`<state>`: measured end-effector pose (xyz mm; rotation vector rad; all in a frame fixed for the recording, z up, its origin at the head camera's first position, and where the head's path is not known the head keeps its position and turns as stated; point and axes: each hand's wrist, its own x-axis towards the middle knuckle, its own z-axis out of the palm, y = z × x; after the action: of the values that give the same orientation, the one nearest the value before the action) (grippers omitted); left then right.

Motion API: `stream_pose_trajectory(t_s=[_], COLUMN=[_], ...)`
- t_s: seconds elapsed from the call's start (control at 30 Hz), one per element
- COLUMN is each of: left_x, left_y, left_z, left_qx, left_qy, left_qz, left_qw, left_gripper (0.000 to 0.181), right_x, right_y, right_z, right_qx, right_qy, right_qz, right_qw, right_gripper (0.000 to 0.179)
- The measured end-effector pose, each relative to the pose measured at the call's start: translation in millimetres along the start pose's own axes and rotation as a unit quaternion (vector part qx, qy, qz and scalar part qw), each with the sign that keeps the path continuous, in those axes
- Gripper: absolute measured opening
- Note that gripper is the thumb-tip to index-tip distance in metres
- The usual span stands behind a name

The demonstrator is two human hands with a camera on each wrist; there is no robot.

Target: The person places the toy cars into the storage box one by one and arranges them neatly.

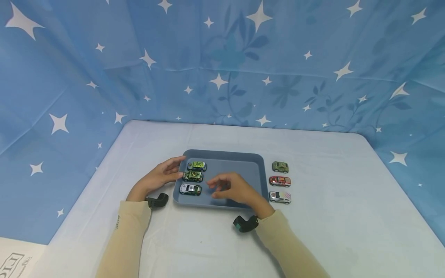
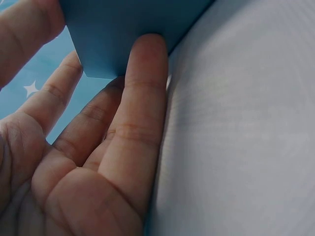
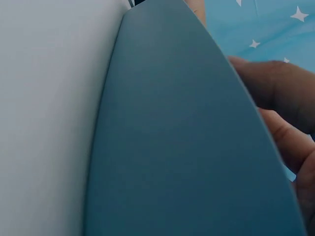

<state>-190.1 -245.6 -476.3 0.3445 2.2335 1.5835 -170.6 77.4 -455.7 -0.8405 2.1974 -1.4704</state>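
Note:
A blue-grey tray lies on the table. Inside it, along its left side, sit three toy cars: a yellow-green one, a dark green and yellow one and a white one. My left hand is at the tray's left side; in the left wrist view, one fairly straight finger touches the tray's outer wall. Over the middle of the tray hovers my right hand, its fingers loosely bent with nothing seen between them. The tray wall hides part of that hand in the right wrist view.
Right of the tray, a column of three toy cars stands on the white tablecloth: green, red and silver-white. Behind the table hangs a blue curtain with white stars. A printed pale sheet or box shows at lower left.

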Motion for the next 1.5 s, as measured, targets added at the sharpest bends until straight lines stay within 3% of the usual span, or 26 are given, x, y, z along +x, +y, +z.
stream_pose_trajectory(t_s=[0.27,0.73,1.3,1.5], left_x=[0.4,-1.8,-1.7,-0.9], left_y=[-0.4,1.1,1.4,1.4], left_z=[0.3,-0.3,0.4,0.9], left_qx=[0.001,0.005,0.016,0.012], left_qy=[-0.004,-0.005,0.000,-0.001], left_qz=[0.004,0.005,0.008,0.008], left_qw=[1.0000,1.0000,0.9998,0.9999], left_gripper=[0.073,0.073,0.073,0.073], right_x=[-10.2,-24.4,-47.6,-53.0], right_y=[2.6,6.4,4.8,9.2], right_z=[-11.3,-35.8,-64.9,-73.4], right_qx=[0.003,0.016,0.005,0.004], right_qy=[-0.023,-0.023,0.016,0.038], right_qz=[-0.010,-0.007,0.011,-0.012], right_qw=[0.9997,0.9996,0.9998,0.9992], right_gripper=[0.037,0.038,0.037,0.035])
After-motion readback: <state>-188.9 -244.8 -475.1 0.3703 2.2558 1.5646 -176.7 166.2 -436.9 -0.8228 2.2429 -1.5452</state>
